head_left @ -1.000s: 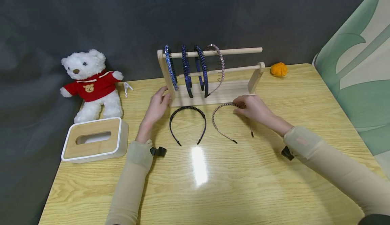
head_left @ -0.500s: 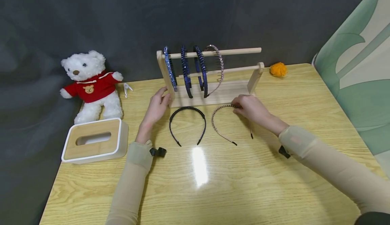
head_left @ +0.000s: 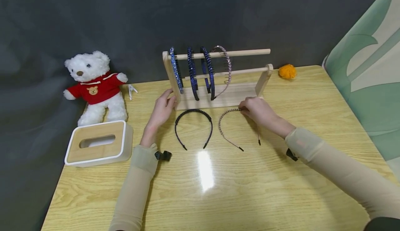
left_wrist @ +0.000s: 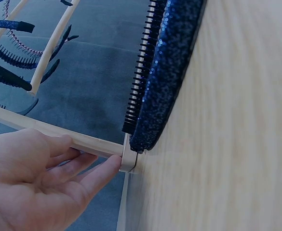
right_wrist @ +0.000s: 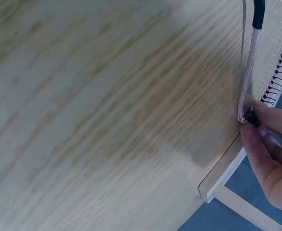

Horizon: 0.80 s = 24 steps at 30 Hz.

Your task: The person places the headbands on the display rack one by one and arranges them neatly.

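My right hand (head_left: 257, 111) pinches the upper right of a pink headband (head_left: 222, 132) between thumb and fingers; its ends point toward me. In the right wrist view the fingers (right_wrist: 257, 147) meet at the band's bend beside its small dark teeth. My left hand (head_left: 160, 110) holds the left end of a wooden headband rack (head_left: 215, 100), a thumb and fingertips against its upright (left_wrist: 90, 143) and base corner. On the rack's upper bar hang a glittery blue headband (head_left: 175, 71), two dark blue ones and another pink headband (head_left: 229, 66). A black headband (head_left: 194, 110) lies flat before the rack.
On the left sit a white teddy bear (head_left: 103, 92) in a red sweater and a tissue box (head_left: 127, 144) with a wooden lid. A small white clip-like item (head_left: 131, 91) lies beside the bear. An orange fluffy ball (head_left: 287, 72) rests at the back right.
My right hand has shifted slightly left along the pink headband, whose ends sit a little closer to me. The left hand stays at the rack's end.
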Each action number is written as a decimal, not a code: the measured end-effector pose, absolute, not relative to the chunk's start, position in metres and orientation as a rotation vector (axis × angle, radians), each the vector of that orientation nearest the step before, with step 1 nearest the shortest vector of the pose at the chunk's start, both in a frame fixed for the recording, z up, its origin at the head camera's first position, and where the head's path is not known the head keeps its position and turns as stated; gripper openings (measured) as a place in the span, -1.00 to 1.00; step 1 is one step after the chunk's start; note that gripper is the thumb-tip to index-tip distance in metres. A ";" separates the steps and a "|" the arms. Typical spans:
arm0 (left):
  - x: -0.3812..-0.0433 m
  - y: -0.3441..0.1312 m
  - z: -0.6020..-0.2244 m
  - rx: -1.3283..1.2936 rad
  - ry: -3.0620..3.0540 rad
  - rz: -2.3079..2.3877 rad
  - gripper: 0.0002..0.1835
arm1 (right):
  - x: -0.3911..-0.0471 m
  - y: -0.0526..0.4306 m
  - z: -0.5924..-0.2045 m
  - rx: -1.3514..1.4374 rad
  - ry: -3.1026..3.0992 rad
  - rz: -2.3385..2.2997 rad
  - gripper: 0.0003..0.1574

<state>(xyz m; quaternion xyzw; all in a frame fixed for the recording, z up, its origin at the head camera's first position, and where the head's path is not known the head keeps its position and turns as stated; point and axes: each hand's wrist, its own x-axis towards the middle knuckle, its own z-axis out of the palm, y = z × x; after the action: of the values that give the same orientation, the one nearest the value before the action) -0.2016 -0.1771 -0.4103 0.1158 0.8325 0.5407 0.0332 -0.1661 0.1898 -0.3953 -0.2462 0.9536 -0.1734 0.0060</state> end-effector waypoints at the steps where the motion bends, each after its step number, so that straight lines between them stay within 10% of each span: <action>1: -0.202 -0.177 -0.410 0.358 2.566 1.662 -0.51 | -0.166 0.191 -0.395 -0.768 2.982 -0.548 -0.90; 24: -0.202 -0.176 -0.409 0.345 2.571 1.652 -0.52 | -0.162 0.202 -0.376 -0.725 2.951 -0.778 -0.95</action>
<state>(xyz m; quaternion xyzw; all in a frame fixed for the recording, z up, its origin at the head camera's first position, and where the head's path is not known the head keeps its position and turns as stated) -0.2020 -0.1756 -0.4094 0.1122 0.8355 0.5370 0.0329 -0.1617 0.2020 -0.3762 -0.2310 0.9408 -0.2479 0.0024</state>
